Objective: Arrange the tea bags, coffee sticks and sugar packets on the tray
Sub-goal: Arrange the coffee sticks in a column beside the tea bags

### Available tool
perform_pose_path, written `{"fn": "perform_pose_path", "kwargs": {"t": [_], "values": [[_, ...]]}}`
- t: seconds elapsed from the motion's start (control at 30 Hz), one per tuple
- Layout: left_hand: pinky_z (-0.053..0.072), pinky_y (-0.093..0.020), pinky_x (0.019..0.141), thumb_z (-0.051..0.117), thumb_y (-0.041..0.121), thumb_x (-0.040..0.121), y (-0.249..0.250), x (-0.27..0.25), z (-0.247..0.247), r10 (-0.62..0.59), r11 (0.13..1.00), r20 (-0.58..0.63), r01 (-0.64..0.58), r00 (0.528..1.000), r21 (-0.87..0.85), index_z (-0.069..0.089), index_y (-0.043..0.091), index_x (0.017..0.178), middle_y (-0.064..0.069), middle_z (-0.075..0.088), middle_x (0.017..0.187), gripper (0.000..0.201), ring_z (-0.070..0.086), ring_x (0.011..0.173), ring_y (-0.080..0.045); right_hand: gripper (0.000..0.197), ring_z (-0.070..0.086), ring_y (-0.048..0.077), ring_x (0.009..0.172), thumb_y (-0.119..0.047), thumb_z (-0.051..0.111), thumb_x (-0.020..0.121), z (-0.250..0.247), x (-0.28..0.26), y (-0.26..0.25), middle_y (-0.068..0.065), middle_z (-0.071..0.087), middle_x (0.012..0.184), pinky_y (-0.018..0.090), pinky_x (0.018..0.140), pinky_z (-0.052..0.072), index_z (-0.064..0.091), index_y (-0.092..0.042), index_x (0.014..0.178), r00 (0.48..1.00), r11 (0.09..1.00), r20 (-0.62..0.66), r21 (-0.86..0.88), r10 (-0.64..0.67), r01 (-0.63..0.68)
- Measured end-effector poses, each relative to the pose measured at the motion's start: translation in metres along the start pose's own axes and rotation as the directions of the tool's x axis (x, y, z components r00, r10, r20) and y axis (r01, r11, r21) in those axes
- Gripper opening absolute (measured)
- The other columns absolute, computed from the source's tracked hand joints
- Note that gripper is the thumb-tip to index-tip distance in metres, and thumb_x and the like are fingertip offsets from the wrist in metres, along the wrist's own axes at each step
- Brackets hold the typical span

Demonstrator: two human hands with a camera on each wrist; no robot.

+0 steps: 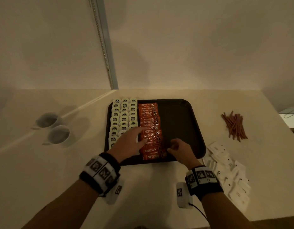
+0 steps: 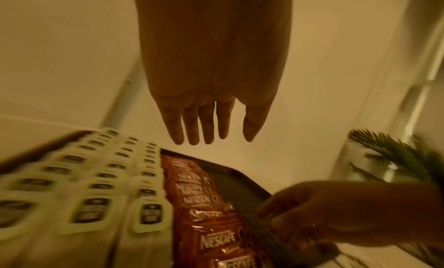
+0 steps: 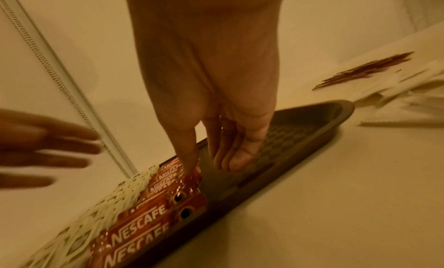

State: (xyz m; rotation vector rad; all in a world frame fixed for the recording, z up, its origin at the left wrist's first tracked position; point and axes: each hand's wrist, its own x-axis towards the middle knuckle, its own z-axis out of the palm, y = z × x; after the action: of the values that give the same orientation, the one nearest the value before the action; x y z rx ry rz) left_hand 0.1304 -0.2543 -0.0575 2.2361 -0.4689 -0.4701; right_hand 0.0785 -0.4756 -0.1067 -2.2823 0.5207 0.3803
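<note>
A dark tray (image 1: 179, 123) lies in the middle of the counter. Pale tea bags (image 1: 124, 114) fill its left part in three columns. Beside them runs a column of red Nescafe coffee sticks (image 1: 149, 116). My left hand (image 1: 139, 138) hovers with straight fingers over the seam between tea bags and sticks, holding nothing; the left wrist view shows it (image 2: 206, 135) clear of the tray. My right hand (image 1: 172, 146) sits at the sticks' right ends near the front. Its thumb (image 3: 190, 163) presses a stick end (image 3: 192, 179), and its other fingers curl onto the bare tray floor (image 3: 300, 139).
White sugar packets (image 1: 228, 171) lie in a loose heap right of the tray, with a pile of thin brown sticks (image 1: 234, 125) behind them. Two cups (image 1: 47, 120) (image 1: 59, 134) stand at the left. A green plant (image 2: 403, 158) shows at the right. The wall is close behind the tray.
</note>
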Motion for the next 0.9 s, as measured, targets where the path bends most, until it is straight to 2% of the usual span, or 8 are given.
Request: {"fn": "perform_pose_path", "kwargs": {"t": [0.07,0.13,0.3,0.47,0.6,0.77,0.9], "values": [[0.037,-0.033,0.107,0.059,0.027,0.092,0.012,0.028,0.023,0.030,0.989,0.101,-0.045,0.994,0.143,0.034,0.016,0.144,-0.001,0.042,0.142,0.059,0.042,0.130,-0.017,0.050,0.057,0.017,0.108,-0.019,0.066,0.087,0.005,-0.001,0.002,0.007,0.060,0.120,0.024,0.090,0.044,0.047,-0.010,0.132,0.999,1.000,0.037,-0.028,0.011,-0.010],[0.030,-0.036,0.112,0.057,0.031,0.093,0.018,0.046,0.042,0.005,0.959,0.170,-0.052,0.985,0.278,0.026,0.013,0.148,-0.007,0.032,0.150,0.066,0.033,0.137,-0.022,0.048,0.058,0.015,0.105,-0.019,0.066,0.086,0.012,-0.003,0.005,0.006,0.062,0.117,0.021,0.088,0.044,0.050,-0.011,0.130,1.000,1.000,0.023,-0.030,-0.002,0.003],[0.009,-0.041,0.119,0.048,0.047,0.094,0.010,0.065,0.069,-0.172,0.854,0.265,0.009,0.949,0.521,0.002,0.007,0.152,-0.014,0.002,0.160,0.084,0.004,0.147,-0.028,0.033,0.058,0.009,0.094,-0.018,0.066,0.086,0.025,-0.006,0.010,0.002,0.064,0.110,0.018,0.083,0.045,0.057,-0.014,0.119,0.999,1.000,-0.030,-0.012,-0.017,0.017],[0.005,-0.044,0.118,0.038,0.055,0.096,0.005,0.072,0.077,-0.263,0.822,0.294,0.053,0.919,0.568,-0.009,0.008,0.151,-0.014,-0.012,0.159,0.086,-0.007,0.147,-0.029,0.029,0.058,0.009,0.092,-0.016,0.065,0.086,0.028,-0.008,0.014,0.002,0.064,0.108,0.020,0.084,0.047,0.060,-0.014,0.114,0.998,0.999,-0.051,-0.006,-0.042,0.042],[0.004,-0.045,0.118,0.036,0.055,0.096,0.003,0.073,0.079,-0.254,0.823,0.306,0.039,0.918,0.567,-0.009,0.009,0.152,-0.012,-0.014,0.159,0.085,-0.009,0.147,-0.028,0.024,0.058,0.010,0.091,-0.015,0.065,0.086,0.028,-0.006,0.014,0.002,0.063,0.106,0.024,0.087,0.050,0.062,-0.014,0.110,0.997,0.999,-0.053,-0.013,-0.052,0.051],[0.005,-0.047,0.118,0.035,0.055,0.096,-0.001,0.070,0.075,-0.240,0.816,0.304,0.023,0.922,0.578,-0.007,0.012,0.152,-0.010,-0.013,0.160,0.082,-0.008,0.147,-0.027,0.022,0.059,0.012,0.096,-0.017,0.064,0.087,0.028,-0.005,0.014,0.003,0.062,0.109,0.021,0.085,0.047,0.062,-0.013,0.109,0.998,0.998,-0.017,-0.037,-0.056,0.056],[0.003,-0.047,0.118,0.033,0.055,0.097,-0.003,0.069,0.072,-0.235,0.822,0.293,0.028,0.927,0.569,-0.008,0.014,0.152,-0.009,-0.013,0.160,0.080,-0.009,0.147,-0.027,0.024,0.058,0.011,0.091,-0.019,0.065,0.087,0.026,-0.004,0.013,0.004,0.063,0.106,0.019,0.079,0.046,0.062,-0.012,0.109,0.998,0.998,-0.031,-0.031,-0.059,0.058]]}}
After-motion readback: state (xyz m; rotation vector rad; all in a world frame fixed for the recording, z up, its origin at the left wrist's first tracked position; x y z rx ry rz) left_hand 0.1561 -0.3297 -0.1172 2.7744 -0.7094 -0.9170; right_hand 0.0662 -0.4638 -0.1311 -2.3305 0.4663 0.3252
